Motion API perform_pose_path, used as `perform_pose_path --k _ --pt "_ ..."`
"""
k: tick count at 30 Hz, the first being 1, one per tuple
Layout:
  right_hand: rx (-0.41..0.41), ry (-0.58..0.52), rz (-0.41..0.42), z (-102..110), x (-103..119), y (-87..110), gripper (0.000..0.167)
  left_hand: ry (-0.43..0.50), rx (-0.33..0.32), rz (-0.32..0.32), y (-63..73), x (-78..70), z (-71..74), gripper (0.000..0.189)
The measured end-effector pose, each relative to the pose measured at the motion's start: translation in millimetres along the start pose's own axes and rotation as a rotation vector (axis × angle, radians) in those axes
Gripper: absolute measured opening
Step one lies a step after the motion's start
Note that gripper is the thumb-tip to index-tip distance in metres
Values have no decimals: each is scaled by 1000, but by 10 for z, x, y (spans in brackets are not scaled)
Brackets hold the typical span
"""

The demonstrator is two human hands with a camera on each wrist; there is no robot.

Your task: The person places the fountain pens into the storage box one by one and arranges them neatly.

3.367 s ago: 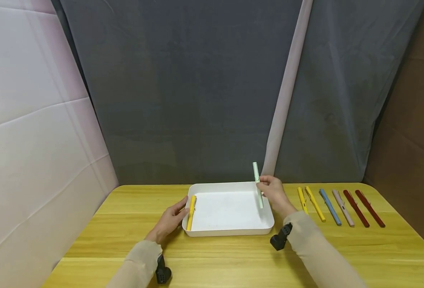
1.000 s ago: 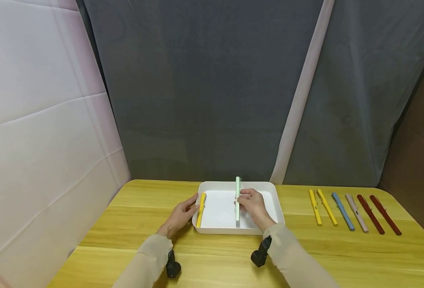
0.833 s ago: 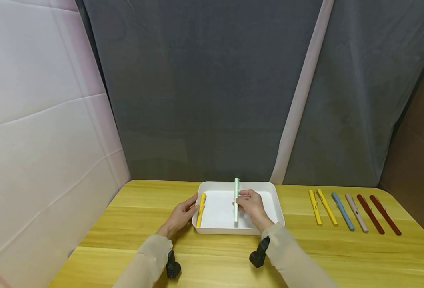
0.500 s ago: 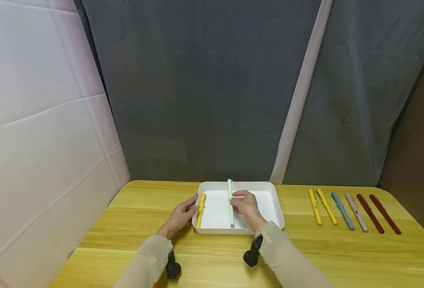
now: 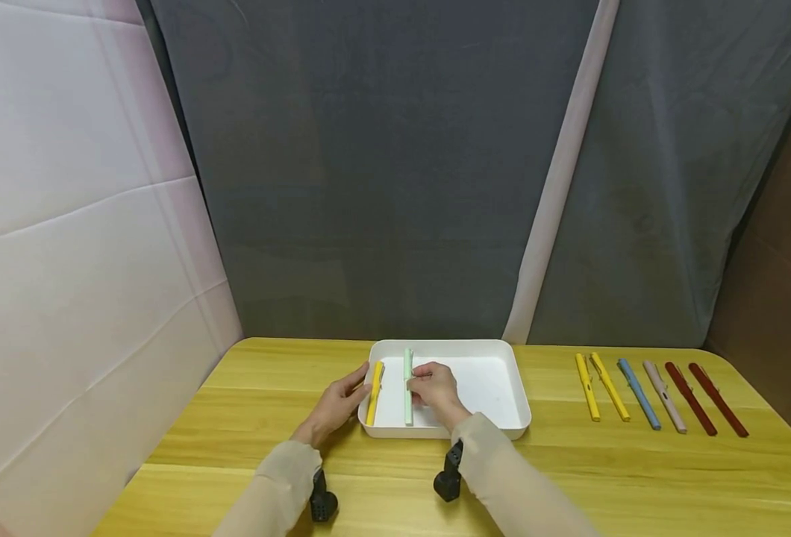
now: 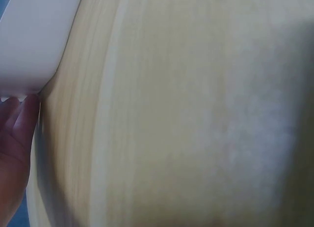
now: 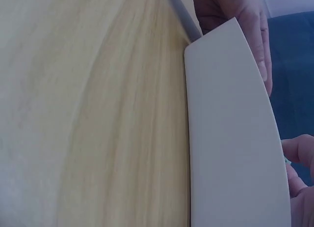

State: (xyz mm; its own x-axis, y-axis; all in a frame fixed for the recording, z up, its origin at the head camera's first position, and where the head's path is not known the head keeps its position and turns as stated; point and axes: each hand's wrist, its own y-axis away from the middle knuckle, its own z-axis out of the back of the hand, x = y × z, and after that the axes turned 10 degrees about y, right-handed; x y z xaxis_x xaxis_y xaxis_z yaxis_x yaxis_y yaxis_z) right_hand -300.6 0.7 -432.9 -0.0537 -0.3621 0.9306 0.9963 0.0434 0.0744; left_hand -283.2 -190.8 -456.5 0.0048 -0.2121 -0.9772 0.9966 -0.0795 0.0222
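Observation:
My right hand (image 5: 436, 389) pinches a mint-green pen (image 5: 408, 364) between thumb and fingers, its length running front to back over the left half of a white tray (image 5: 483, 388). Left of it, a yellow pen (image 5: 374, 395) lies along the tray's left wall. My left hand (image 5: 333, 406) rests against that wall from outside, its fingers fairly straight. In the left wrist view the left hand's fingertips (image 6: 30, 101) touch the tray's outer wall (image 6: 34, 40). The tray wall (image 7: 235, 128) hides most of the pen in the right wrist view, where the right hand (image 7: 300, 163) shows only partly.
To the right on the wooden table (image 5: 550, 477) lies a row of pens: two yellow (image 5: 587, 386), one blue (image 5: 639, 394), one pale pinkish-grey (image 5: 665, 397), and two dark red (image 5: 718, 400). A grey curtain (image 5: 395, 171) hangs behind the table, with a white panel (image 5: 80, 246) at left.
My right hand has carried the mint-green pen from the tray's right side leftward and lowered it toward the yellow pen. My left hand has stayed at the tray's left wall.

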Motion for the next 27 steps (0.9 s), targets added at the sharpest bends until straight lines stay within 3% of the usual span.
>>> perform_pose_path --k 12,20,27 --pt "-9 91 -46 -156 0 0 19 11 7 -17 6 24 3 53" --pt "-11 162 -8 -240 2 -32 15 45 17 -41 35 -17 -8 52" --pt "4 201 -6 -262 34 -24 12 6 23 -49 25 2 8 52"
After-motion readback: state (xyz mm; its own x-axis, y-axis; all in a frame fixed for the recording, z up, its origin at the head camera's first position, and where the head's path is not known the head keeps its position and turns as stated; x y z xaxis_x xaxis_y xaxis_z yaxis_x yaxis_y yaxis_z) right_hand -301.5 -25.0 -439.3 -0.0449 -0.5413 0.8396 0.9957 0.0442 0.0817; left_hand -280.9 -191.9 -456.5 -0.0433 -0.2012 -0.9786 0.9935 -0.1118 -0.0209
